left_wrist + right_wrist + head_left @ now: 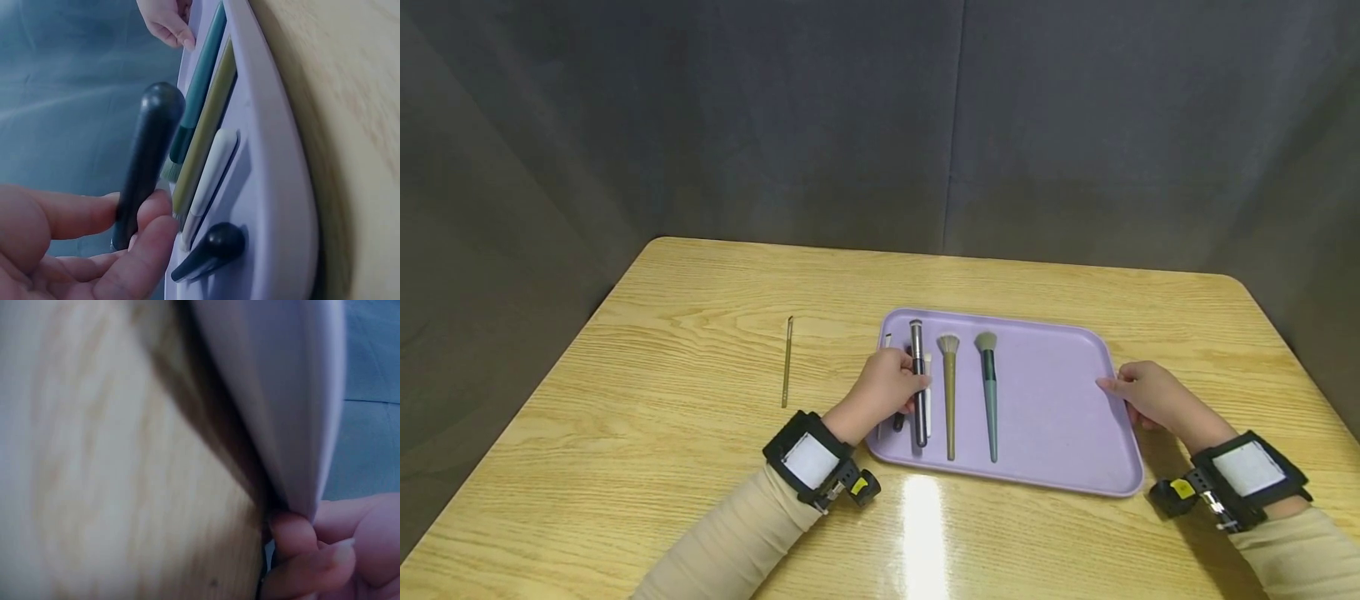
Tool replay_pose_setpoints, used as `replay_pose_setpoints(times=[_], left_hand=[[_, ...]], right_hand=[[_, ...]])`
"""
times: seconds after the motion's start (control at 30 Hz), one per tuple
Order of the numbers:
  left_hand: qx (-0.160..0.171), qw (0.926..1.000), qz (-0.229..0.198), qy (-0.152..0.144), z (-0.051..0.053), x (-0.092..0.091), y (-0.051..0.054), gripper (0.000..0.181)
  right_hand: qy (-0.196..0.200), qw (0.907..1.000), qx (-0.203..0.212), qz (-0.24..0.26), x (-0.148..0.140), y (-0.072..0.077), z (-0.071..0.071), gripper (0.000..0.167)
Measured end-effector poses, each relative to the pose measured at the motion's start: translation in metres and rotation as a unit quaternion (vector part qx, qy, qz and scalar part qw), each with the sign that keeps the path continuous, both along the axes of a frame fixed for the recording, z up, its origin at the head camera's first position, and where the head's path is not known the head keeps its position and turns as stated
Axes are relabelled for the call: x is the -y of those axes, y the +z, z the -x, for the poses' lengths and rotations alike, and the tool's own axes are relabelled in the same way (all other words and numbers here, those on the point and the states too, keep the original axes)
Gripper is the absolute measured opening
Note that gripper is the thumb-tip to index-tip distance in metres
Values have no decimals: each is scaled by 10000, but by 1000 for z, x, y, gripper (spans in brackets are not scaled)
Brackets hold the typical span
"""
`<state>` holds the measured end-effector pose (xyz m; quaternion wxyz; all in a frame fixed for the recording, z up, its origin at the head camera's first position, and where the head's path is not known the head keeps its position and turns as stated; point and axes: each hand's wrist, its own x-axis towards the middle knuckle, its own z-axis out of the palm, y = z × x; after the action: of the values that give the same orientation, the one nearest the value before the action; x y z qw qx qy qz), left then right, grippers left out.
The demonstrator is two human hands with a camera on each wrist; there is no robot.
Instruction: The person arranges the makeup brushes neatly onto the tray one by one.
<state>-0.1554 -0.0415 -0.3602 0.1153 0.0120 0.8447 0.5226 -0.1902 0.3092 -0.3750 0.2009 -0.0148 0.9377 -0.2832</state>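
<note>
Over the left end of a purple tray (1052, 400), my left hand (887, 385) pinches a dark-handled makeup brush (918, 400) between thumb and fingers, its metal ferrule pointing away. In the left wrist view that brush (150, 140) is held above the others. Below it on the tray lie a black-handled brush (219, 245) and a white-handled brush (214, 169), both partly hidden in the head view. To their right rest an olive brush (951, 400) and a green brush (989, 400). My right hand (1153, 396) grips the tray's right rim, thumb on top and fingers underneath.
A thin gold-coloured brush (787, 362) lies on the wooden table (700, 333), left of the tray. Another slim brush tip (887, 340) shows at the tray's left edge, mostly behind my left hand. A dark curtain (812, 125) hangs behind the table.
</note>
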Motion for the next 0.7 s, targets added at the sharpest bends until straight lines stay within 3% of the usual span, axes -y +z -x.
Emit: replay_pose_setpoints(times=[0.5, 0.7], left_hand=[[-48, 9998, 123, -130, -2, -15, -1, 13], [-4, 9997, -12, -235, -3, -21, -1, 12]], right_hand=[[-20, 10000, -7, 2, 0, 0, 0, 34], [-6, 10000, -42, 0, 0, 0, 0, 34]])
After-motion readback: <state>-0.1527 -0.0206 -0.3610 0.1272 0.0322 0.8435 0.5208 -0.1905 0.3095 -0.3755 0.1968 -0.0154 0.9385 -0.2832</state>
